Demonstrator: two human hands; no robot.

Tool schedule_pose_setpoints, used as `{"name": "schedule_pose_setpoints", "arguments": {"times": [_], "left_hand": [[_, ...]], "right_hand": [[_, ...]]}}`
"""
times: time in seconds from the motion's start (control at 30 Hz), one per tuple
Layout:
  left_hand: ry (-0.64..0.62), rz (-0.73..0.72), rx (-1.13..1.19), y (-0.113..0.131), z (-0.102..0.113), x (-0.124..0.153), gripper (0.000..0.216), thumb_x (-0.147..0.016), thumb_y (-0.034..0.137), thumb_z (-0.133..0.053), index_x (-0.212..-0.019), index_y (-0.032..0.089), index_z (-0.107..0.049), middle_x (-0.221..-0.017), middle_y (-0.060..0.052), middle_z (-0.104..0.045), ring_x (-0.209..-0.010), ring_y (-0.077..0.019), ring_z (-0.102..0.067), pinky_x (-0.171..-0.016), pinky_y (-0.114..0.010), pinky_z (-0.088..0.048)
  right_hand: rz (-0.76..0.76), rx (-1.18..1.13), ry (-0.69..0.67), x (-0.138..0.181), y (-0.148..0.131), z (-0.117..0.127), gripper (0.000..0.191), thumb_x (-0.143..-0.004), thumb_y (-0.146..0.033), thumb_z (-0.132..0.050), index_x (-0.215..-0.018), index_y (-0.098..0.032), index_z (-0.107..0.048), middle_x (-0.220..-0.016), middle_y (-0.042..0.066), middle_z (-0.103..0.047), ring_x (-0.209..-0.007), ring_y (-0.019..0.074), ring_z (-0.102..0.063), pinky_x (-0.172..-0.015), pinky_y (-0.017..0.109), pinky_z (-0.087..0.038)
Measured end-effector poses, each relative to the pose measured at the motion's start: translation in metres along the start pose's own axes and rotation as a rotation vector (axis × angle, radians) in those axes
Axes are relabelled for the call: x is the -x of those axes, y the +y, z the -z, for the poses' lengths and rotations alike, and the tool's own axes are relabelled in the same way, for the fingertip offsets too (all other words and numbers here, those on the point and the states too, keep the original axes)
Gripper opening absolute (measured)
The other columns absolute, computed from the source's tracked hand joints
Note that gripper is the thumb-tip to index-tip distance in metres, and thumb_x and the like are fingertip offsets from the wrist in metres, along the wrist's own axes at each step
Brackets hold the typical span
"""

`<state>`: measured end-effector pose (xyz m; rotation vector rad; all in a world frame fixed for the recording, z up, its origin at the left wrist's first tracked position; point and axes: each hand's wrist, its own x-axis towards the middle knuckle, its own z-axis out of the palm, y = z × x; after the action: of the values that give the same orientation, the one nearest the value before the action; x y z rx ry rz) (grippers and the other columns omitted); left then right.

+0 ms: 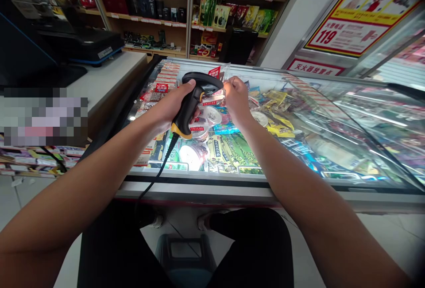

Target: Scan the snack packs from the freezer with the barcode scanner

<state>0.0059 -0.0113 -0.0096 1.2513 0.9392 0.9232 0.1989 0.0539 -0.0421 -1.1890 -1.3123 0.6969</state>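
Observation:
My left hand (176,102) is wrapped round the handle of a black and yellow barcode scanner (188,113), whose cable hangs down toward me. The scanner's head points right, toward my right hand (237,97). My right fingers pinch a clear plastic packet (226,70) with a red label; the scanner head hides much of it. Both hands are above an open chest freezer (212,189). Below them lie round tubs (194,155), green bags (241,146) and yellow packs (278,122).
To the left, a counter (109,75) carries a dark machine (83,44). Shelves (159,22) with boxed and bagged goods stand behind the freezer. A sliding glass lid (332,110) covers its right part. A grey-blue stool (186,252) is between my legs.

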Motion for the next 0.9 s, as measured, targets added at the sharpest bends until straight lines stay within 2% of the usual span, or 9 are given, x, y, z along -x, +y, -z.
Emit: {"name": "schedule_pose_setpoints", "arguments": {"times": [0.17,0.33,0.47,0.57,0.7,0.83,0.9], "left_hand": [[0.028,-0.012,-0.060,0.000,0.001,0.001,0.070,-0.091,0.081,-0.040,-0.112,0.019,-0.065,-0.061,-0.005,-0.063,-0.052,-0.0201,-0.063,-0.052,-0.033,-0.052],[0.018,-0.013,-0.098,0.002,0.002,0.003,0.074,-0.092,0.082,-0.037,-0.115,0.017,-0.065,-0.066,-0.007,-0.065,-0.062,-0.0253,-0.070,-0.058,-0.037,-0.057],[0.041,-0.040,-0.124,0.004,0.003,0.004,0.072,-0.093,0.079,-0.038,-0.118,0.017,-0.065,-0.070,-0.008,-0.065,-0.076,-0.0305,-0.075,-0.065,-0.041,-0.061],[0.044,-0.043,-0.136,0.006,0.005,0.006,0.068,-0.095,0.074,-0.037,-0.120,0.018,-0.064,-0.071,-0.007,-0.064,-0.081,-0.0302,-0.076,-0.067,-0.041,-0.061],[0.054,-0.029,-0.139,0.009,0.005,0.009,0.064,-0.095,0.073,-0.036,-0.114,0.019,-0.065,-0.068,-0.005,-0.060,-0.071,-0.0245,-0.071,-0.064,-0.037,-0.057],[0.029,-0.016,-0.053,0.014,0.004,0.012,0.057,-0.098,0.068,-0.037,-0.093,0.019,-0.063,-0.062,-0.003,-0.054,-0.052,-0.0152,-0.057,-0.055,-0.030,-0.047],[0.031,-0.017,-0.054,0.016,0.004,0.011,0.058,-0.101,0.066,-0.033,-0.088,0.018,-0.062,-0.061,-0.003,-0.054,-0.049,-0.0137,-0.055,-0.053,-0.029,-0.044]], "right_hand": [[-0.019,0.043,-0.001,0.003,-0.005,0.002,0.032,-0.103,-0.022,-0.052,-0.074,-0.025,-0.039,-0.068,-0.003,-0.035,-0.056,0.0114,-0.042,-0.054,0.026,-0.046],[0.036,-0.008,-0.010,0.003,-0.004,0.004,0.032,-0.101,-0.017,-0.049,-0.071,-0.024,-0.039,-0.071,-0.002,-0.035,-0.058,0.0123,-0.041,-0.052,0.027,-0.046],[0.027,0.036,-0.005,0.001,-0.002,0.006,0.031,-0.100,-0.020,-0.051,-0.072,-0.024,-0.039,-0.072,-0.001,-0.036,-0.060,0.0130,-0.042,-0.054,0.027,-0.048],[0.008,0.079,-0.003,0.001,-0.003,0.007,0.030,-0.100,-0.025,-0.053,-0.074,-0.024,-0.039,-0.073,-0.001,-0.036,-0.064,0.0140,-0.044,-0.057,0.027,-0.051],[-0.014,0.090,0.002,0.001,-0.004,0.008,0.029,-0.102,-0.026,-0.051,-0.076,-0.025,-0.039,-0.073,-0.001,-0.035,-0.063,0.0139,-0.043,-0.058,0.027,-0.052],[0.000,0.111,0.003,-0.003,0.000,0.008,0.030,-0.103,-0.029,-0.053,-0.076,-0.025,-0.039,-0.071,-0.003,-0.034,-0.061,0.0132,-0.044,-0.060,0.027,-0.052],[0.030,0.134,0.027,-0.009,0.002,0.012,0.028,-0.102,-0.026,-0.051,-0.076,-0.025,-0.040,-0.071,-0.003,-0.036,-0.061,0.0130,-0.047,-0.061,0.027,-0.053]]}}
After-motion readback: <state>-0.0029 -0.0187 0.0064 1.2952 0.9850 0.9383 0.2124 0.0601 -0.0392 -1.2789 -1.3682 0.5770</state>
